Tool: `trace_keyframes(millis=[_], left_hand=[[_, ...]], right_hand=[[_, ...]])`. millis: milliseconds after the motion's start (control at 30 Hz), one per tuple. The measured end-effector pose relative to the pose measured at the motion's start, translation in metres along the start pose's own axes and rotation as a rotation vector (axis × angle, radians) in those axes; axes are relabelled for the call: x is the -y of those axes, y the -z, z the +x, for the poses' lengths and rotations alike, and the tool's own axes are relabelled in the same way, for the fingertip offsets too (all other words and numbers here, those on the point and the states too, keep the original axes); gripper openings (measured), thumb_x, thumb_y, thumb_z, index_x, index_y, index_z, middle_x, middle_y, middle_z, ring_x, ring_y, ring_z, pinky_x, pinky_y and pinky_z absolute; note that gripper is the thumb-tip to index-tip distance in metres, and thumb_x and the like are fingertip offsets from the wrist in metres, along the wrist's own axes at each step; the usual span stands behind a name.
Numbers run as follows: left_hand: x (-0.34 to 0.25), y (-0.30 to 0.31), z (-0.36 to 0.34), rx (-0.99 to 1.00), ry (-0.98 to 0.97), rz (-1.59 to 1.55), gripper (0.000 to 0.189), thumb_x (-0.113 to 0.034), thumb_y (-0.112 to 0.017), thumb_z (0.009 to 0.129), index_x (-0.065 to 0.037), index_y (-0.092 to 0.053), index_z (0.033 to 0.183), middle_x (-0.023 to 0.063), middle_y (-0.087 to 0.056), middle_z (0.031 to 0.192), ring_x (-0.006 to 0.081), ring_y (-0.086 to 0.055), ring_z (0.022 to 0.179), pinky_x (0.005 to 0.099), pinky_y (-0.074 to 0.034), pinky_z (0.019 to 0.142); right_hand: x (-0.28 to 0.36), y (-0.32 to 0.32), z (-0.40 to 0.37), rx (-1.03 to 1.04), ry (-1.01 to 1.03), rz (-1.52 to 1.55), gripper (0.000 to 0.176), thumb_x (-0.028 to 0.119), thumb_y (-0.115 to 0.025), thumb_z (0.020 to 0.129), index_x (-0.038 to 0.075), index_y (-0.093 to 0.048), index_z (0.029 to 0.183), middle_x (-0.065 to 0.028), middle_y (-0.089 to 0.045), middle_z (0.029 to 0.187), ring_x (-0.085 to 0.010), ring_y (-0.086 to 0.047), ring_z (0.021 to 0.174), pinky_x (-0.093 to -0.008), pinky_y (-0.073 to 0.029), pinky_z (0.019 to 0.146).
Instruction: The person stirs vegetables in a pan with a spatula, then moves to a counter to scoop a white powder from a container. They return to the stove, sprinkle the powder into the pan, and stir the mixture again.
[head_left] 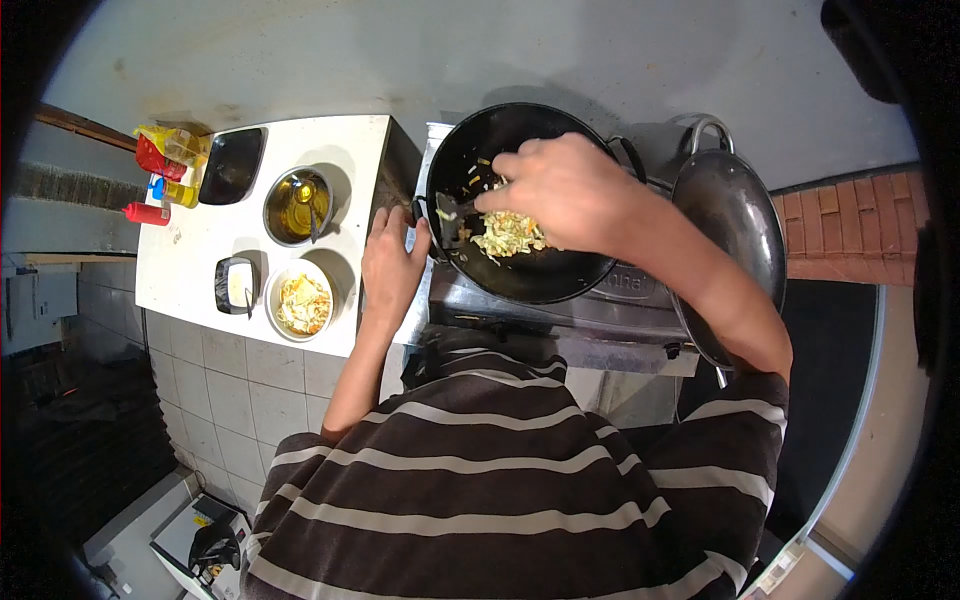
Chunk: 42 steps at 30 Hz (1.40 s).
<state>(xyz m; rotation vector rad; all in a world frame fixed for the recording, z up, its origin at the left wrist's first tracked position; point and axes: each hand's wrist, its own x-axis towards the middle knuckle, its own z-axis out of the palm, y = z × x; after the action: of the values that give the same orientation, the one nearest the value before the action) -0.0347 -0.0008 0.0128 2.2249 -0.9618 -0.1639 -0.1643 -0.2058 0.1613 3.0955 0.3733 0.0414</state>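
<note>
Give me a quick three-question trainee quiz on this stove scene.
1. True or false: the right hand holds a spatula in the black wok.
2. Which hand is by that wok's side handle? A: left hand. B: right hand.
3. Fill in: the second wok stands to the first one's ___.
Key: 1 true; 2 A; 3 right.

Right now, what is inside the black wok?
A pale chopped food mix lies in the wok, with a dark spatula. The right hand holding the spatula covers part of it; what lies beneath cannot be seen.
</note>
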Motion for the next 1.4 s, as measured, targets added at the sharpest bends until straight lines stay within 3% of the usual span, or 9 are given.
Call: trace_keyframes(millis=[100,500,700,767,933,1033,1100,1300,1400], left_hand=[[0.000,0.000,0.000,-0.004,-0.002,0.007,0.026,-0.022,-0.065,0.095,0.004,-0.065,0.098,0.0210,-0.063,0.094,0.0410,-0.064,0.084,0.0479,-0.049,0.076],[0.001,0.000,-0.001,-0.015,-0.019,-0.009,0.024,-0.024,-0.066,0.094,-0.001,-0.062,0.096,0.0211,-0.061,0.091,0.0438,-0.064,0.080,0.0516,-0.050,0.070],[-0.001,-0.001,-0.002,-0.044,-0.015,-0.004,0.024,-0.025,-0.066,0.094,-0.001,-0.062,0.096,0.0203,-0.061,0.092,0.0426,-0.065,0.079,0.0499,-0.051,0.069],[0.000,0.001,-0.001,-0.053,-0.011,0.001,0.024,-0.025,-0.066,0.094,-0.001,-0.062,0.095,0.0200,-0.061,0.093,0.0424,-0.065,0.079,0.0495,-0.051,0.069],[0.003,0.002,-0.001,0.000,-0.045,0.000,0.025,-0.025,-0.067,0.094,-0.001,-0.062,0.092,0.0196,-0.060,0.092,0.0420,-0.065,0.079,0.0497,-0.051,0.068],[0.003,0.001,0.001,0.001,-0.046,0.002,0.025,-0.025,-0.067,0.094,-0.001,-0.062,0.091,0.0192,-0.060,0.093,0.0423,-0.065,0.079,0.0503,-0.051,0.067],[0.000,0.002,-0.001,0.015,0.016,-0.019,0.025,-0.026,-0.067,0.094,-0.002,-0.063,0.092,0.0185,-0.060,0.094,0.0426,-0.066,0.079,0.0513,-0.051,0.066],[0.003,0.003,-0.002,0.012,-0.012,-0.012,0.027,-0.028,-0.066,0.096,-0.001,-0.061,0.095,0.0174,-0.059,0.098,0.0434,-0.066,0.080,0.0520,-0.052,0.066],[0.005,0.003,0.000,0.014,-0.033,-0.018,0.027,-0.028,-0.067,0.095,-0.002,-0.061,0.094,0.0166,-0.058,0.097,0.0425,-0.065,0.080,0.0511,-0.052,0.067]], right_hand=[[0.003,-0.025,0.000,0.208,-0.006,-0.079,0.037,0.007,-0.068,0.076,0.020,-0.077,0.109,-0.0051,-0.067,0.101,-0.0246,-0.068,0.088,-0.0380,-0.058,0.072],[-0.074,0.002,-0.046,-0.054,-0.425,0.015,0.018,0.007,-0.068,0.081,0.009,-0.076,0.097,-0.0201,-0.071,0.084,-0.0373,-0.071,0.084,-0.0493,-0.056,0.077],[-0.145,-0.021,-0.074,0.414,-0.632,0.169,0.026,0.011,-0.057,0.088,0.005,-0.072,0.107,-0.0176,-0.070,0.077,-0.0355,-0.069,0.071,-0.0444,-0.056,0.068],[-0.114,0.019,-0.061,0.657,-1.054,0.296,0.020,0.009,-0.053,0.084,-0.004,-0.068,0.083,-0.0147,-0.068,0.070,-0.0260,-0.063,0.053,-0.0390,-0.050,0.047],[-0.140,-0.020,-0.063,0.954,-1.091,0.562,0.015,0.006,-0.057,0.080,0.000,-0.056,0.067,-0.0088,-0.058,0.061,-0.0145,-0.052,0.048,-0.0331,-0.039,0.038],[-0.129,-0.072,-0.083,0.795,-1.040,1.192,0.021,0.013,-0.062,0.086,0.003,-0.057,0.068,-0.0058,-0.056,0.062,-0.0136,-0.051,0.048,-0.0302,-0.036,0.037],[-0.087,-0.087,-0.085,0.644,-1.252,1.079,0.027,0.023,-0.064,0.093,0.006,-0.059,0.073,-0.0031,-0.054,0.064,-0.0125,-0.048,0.046,-0.0296,-0.034,0.037],[0.008,-0.104,-0.095,0.240,-1.652,1.766,0.019,0.024,-0.055,0.104,0.010,-0.060,0.093,0.0022,-0.049,0.070,-0.0061,-0.039,0.052,-0.0230,-0.027,0.044],[0.027,-0.125,-0.096,0.105,-1.494,2.045,0.022,0.026,-0.053,0.107,0.011,-0.064,0.117,0.0077,-0.042,0.070,-0.0021,-0.037,0.054,-0.0206,-0.025,0.045]])
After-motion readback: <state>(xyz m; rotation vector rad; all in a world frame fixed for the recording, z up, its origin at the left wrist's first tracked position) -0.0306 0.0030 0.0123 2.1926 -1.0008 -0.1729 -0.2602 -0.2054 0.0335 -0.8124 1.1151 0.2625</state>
